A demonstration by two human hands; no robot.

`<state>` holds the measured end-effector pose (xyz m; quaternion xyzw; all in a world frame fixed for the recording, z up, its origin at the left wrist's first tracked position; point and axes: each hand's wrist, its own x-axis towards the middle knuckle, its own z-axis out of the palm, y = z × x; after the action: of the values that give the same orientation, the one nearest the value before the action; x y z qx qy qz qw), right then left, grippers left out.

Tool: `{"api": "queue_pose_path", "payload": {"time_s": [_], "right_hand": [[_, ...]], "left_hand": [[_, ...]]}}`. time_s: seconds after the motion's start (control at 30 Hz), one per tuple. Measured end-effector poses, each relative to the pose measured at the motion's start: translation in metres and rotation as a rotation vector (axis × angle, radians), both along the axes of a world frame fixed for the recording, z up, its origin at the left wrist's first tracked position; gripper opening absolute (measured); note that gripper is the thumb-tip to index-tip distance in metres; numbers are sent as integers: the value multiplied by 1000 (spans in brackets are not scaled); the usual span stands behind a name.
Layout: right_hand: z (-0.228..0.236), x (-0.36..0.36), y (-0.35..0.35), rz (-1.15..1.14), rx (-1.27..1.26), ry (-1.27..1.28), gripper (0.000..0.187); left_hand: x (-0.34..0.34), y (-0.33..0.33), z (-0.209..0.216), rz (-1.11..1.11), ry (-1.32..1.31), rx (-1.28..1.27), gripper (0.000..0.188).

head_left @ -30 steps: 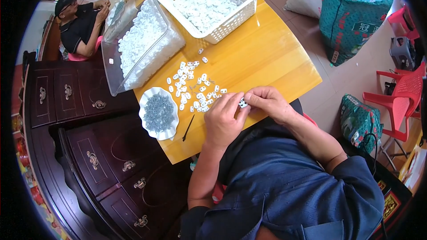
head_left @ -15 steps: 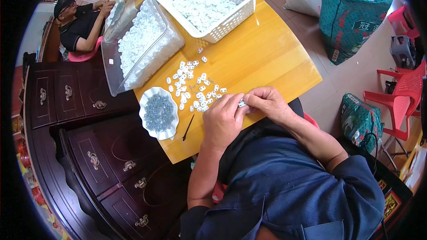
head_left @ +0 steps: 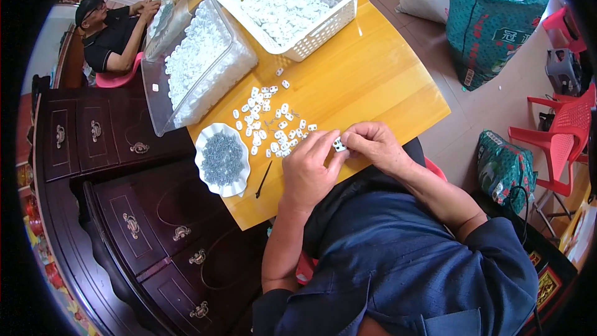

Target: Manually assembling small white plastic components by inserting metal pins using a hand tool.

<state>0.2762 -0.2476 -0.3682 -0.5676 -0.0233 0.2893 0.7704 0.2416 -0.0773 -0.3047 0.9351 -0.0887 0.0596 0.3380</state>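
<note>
Close to the table's near edge, my left hand [head_left: 309,171] and my right hand [head_left: 377,147] meet with fingertips pinched around a small white plastic piece [head_left: 338,144] with dark holes. The fingers cover part of it. Just left of my hands, several similar loose white pieces [head_left: 255,116] lie scattered on the wooden table [head_left: 379,68], with a few thin metal screws among them. A white scalloped bowl [head_left: 241,182] full of small grey metal screws [head_left: 222,157] stands further left. Between bowl and left hand lies a thin black stick-like tool [head_left: 263,179].
A clear plastic bin [head_left: 158,109] and a white perforated basket [head_left: 314,40], both heaped with white pieces, stand at the far side. Another person [head_left: 112,34] sits at far left. Dark drawers [head_left: 124,211] flank the left; green bags [head_left: 491,31] and a red chair [head_left: 559,137] are right.
My left fingers have drawn back slightly to the left, so more of the white plastic piece shows between the fingertips. The right hand has barely moved.
</note>
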Motion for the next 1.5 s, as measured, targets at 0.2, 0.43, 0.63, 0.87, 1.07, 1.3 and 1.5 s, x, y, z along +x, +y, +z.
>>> {"api": "queue_pose_path", "payload": {"time_s": [0.2, 0.43, 0.63, 0.87, 1.07, 1.3, 1.5], "right_hand": [[2, 2, -2, 33, 66, 59, 28], [-1, 3, -3, 34, 132, 56, 23], [1, 2, -2, -12, 143, 80, 23], [-2, 0, 0, -46, 122, 47, 24], [0, 0, 0, -47, 115, 51, 24], [1, 1, -2, -17, 100, 57, 23], [1, 2, -4, 38, 74, 48, 23]], "left_hand": [[2, 3, -1, -29, 3, -18, 35], [2, -4, 4, 119, 57, -117, 26], [-4, -2, -18, 175, 210, -495, 10], [-6, -7, -22, 212, 265, -582, 10], [-7, -7, -27, 221, 281, -669, 10], [-5, -1, -14, 180, 229, -502, 20], [1, 3, 5, -26, 88, -113, 48]]}}
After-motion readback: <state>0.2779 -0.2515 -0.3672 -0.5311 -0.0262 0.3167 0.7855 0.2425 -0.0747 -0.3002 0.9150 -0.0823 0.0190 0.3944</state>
